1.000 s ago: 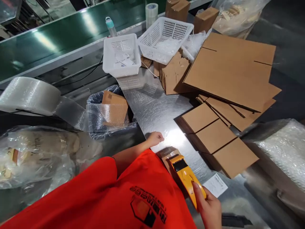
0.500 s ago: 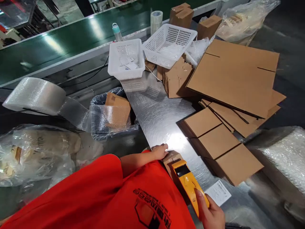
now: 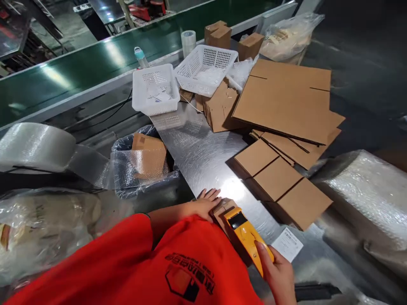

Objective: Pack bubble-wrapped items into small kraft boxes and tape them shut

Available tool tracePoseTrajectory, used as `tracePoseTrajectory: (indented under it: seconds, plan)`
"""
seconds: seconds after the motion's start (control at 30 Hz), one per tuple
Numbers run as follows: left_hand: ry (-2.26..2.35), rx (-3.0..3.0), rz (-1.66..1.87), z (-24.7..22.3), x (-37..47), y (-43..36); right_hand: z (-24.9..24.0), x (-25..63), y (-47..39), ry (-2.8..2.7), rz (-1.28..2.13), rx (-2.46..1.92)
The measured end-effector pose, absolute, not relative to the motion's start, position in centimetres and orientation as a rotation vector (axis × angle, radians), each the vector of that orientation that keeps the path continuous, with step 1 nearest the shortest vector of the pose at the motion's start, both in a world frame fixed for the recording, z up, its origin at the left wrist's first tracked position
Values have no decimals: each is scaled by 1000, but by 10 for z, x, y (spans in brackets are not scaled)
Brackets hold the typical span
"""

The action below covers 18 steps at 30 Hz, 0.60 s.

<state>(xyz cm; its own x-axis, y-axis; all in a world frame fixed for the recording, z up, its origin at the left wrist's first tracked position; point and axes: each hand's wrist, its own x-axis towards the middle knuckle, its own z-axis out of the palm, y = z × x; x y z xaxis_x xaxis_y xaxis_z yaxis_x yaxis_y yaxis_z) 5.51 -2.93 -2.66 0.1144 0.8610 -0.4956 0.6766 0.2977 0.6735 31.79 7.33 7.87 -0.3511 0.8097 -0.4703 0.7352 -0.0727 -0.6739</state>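
My right hand is wrapped round the rear of a yellow tape dispenser, its thumb on top. The dispenser's front end, with a black part, rests over a small brown cardboard box, which lies on the metal table against my red shirt. My left hand is open, its fingers spread at the far end of this box and touching or nearly touching it. Part of the box is hidden by the dispenser and the shirt. A white printed label lies on the table beside my right hand.
Flat cardboard sheets and stacked folded cartons cover the right side. Two white baskets stand at the far end, before a green conveyor. Leftward are a bubble wrap roll and a lined bin.
My left hand's fingers have gone from curled to spread at the box end. My right hand still grips the tape dispenser over the box. The whole view has shifted a little.
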Motion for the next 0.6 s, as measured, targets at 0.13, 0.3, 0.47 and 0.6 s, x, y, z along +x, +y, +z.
tracePoseTrajectory:
  seconds: [0.13, 0.3, 0.47, 0.6]
  plan:
    - [1463, 1676, 404, 1, 49, -6, 75, 316, 75, -2068, 1433, -1661]
    - [1366, 1958, 363, 22, 55, 25, 76, 309, 83, -2033, 1625, -1617]
    - [1419, 2050, 262, 21, 50, 29, 72, 370, 91, -2179, 1528, -1676]
    - [1407, 2072, 253, 15, 50, 29, 58, 448, 85, -2141, 1476, -1772]
